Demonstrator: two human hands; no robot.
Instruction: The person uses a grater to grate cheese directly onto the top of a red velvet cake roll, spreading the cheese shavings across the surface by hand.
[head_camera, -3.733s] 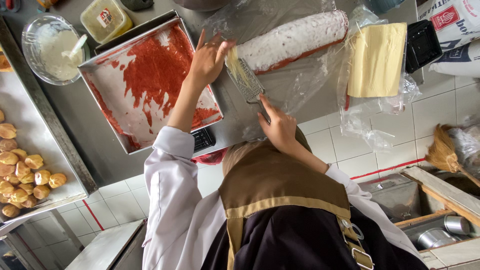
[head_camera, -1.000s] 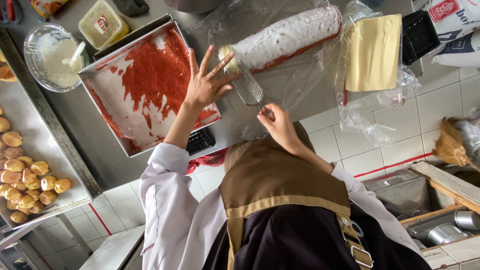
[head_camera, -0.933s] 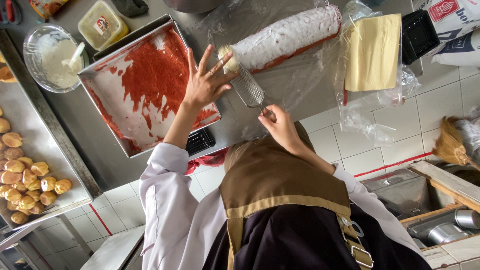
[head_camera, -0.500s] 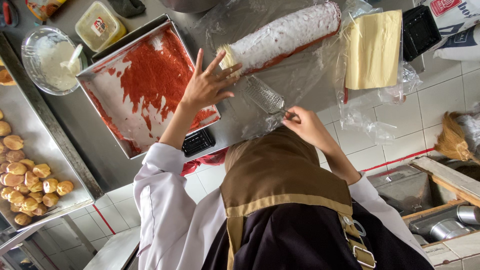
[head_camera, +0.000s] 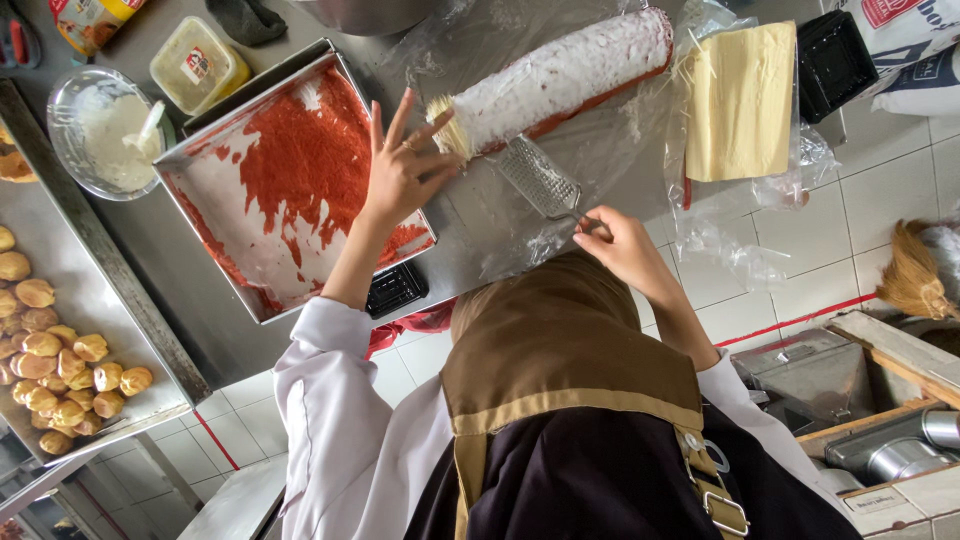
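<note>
- Cake roll (head_camera: 560, 75) lies on clear plastic wrap (head_camera: 610, 160) on the counter (head_camera: 470, 235)
- left hand (head_camera: 405, 175) spread wide, fingertips at the roll's near end
- right hand (head_camera: 620, 245) closed on the handle of a metal grater (head_camera: 538, 178) just beside the roll
- red-crumbed tray (head_camera: 290, 175) beside the left hand

Grater (head_camera: 540, 178) perforated shiny metal; tray (head_camera: 200, 150) brushed steel; wrap (head_camera: 620, 150) glossy plastic

one head view — steep, close, down over counter (head_camera: 480, 240).
</note>
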